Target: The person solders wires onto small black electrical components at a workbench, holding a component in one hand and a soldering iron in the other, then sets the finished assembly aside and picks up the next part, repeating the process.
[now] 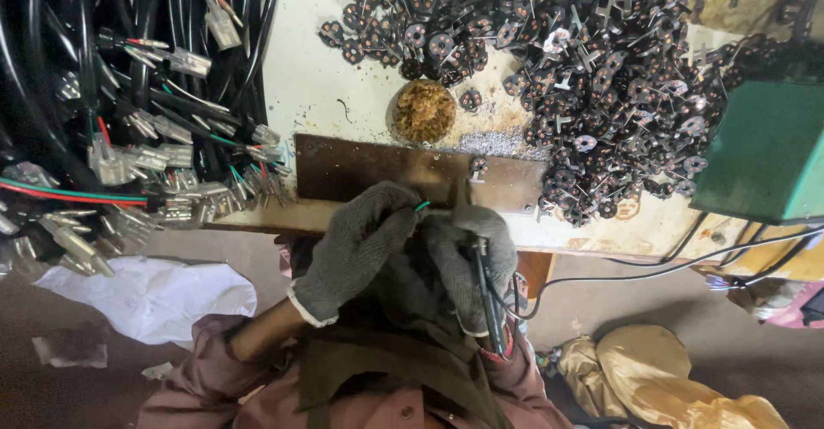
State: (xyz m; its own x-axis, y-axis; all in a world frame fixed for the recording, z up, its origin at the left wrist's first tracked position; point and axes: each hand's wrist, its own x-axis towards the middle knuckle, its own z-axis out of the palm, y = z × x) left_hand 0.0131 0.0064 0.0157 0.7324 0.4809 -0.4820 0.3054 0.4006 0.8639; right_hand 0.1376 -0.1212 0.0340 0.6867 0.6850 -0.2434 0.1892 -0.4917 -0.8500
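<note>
Thin green wire (422,207) and dark soldering iron (489,296) above brown plate's near edge

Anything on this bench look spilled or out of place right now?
Yes: grey metal filings lie scattered on the bench top beside the round dish, and finer crumbs spread left of it. Nothing looks broken.

A pale, stained tabletop (309,69) carries a brown metal plate (378,172) just beyond the grip, a round tin of brown flux (424,110) behind that, small black discs (584,60) heaped rightward, and wire harnesses (129,111) leftward.
</note>
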